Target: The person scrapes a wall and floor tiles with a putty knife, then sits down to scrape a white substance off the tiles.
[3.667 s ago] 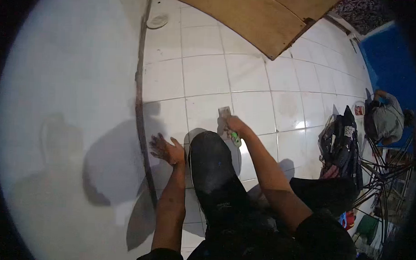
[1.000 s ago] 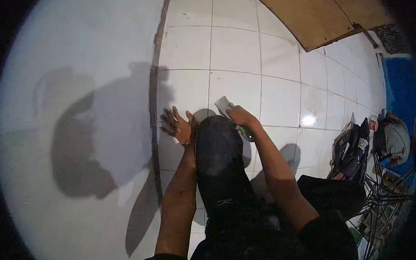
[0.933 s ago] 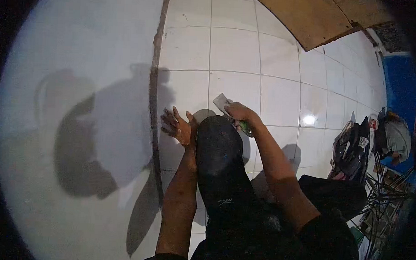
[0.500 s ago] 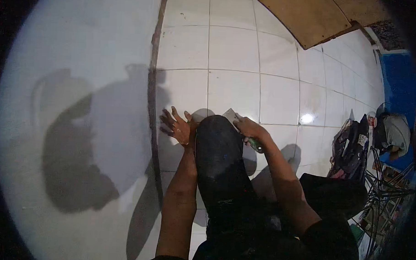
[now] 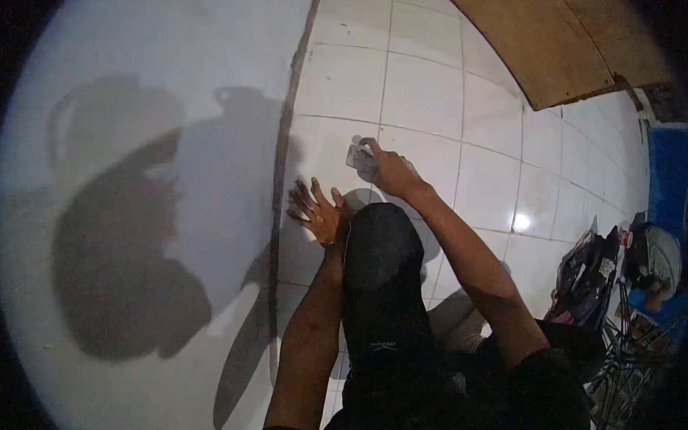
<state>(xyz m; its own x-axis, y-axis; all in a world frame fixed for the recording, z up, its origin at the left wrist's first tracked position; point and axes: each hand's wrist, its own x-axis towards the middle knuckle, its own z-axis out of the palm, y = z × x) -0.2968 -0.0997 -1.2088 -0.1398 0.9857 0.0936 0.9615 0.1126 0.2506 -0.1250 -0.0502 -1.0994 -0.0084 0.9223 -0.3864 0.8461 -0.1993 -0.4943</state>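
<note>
My right hand (image 5: 395,173) is wrapped round a putty knife (image 5: 357,156). Its flat metal blade lies at the white floor tiles (image 5: 420,100), pointing left, while the handle is hidden in my grip. Lower and to the left, my left hand (image 5: 321,216) rests on the tile close to the wall's base, fingers spread and holding nothing. Between my forearms rises my bent knee (image 5: 381,243) in dark trousers.
A pale wall (image 5: 206,43) with my shadow on it runs along the left. Wooden boards (image 5: 551,48) jut in at the top right. At the right are a dark plastic bag (image 5: 584,273), a tangle of thin rods (image 5: 631,354) and a blue surface (image 5: 671,169).
My right hand has carried the putty knife forward and left, away from beside my knee. My left hand stays spread on the floor. The view has shifted slightly.
</note>
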